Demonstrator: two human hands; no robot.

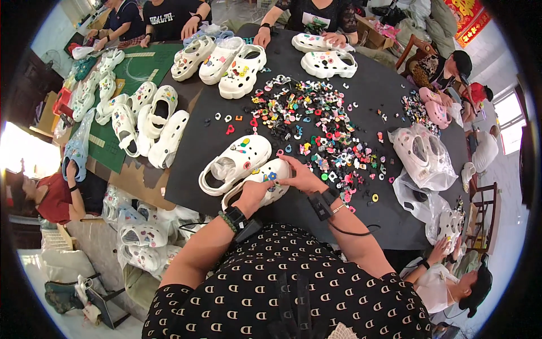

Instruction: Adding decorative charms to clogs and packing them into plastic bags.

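Note:
Close in front of me on the black tabletop is a white clog with small colourful charms on its upper. My left hand grips its near side, the thumb pointing toward a charm on top. Around the toe end curl the fingers of my right hand, its thumb meeting the left one near the charms. Both palms are hidden, and whether a loose charm sits between the thumbs I cannot tell. Just left lies a second white clog, also with charms, with crumpled clear plastic inside it. Neither hand touches that one.
Loose charms are heaped beyond my hands. White clogs stand at the far side, more at left near a green mat. Bagged clogs lie at right. Several people work around the table.

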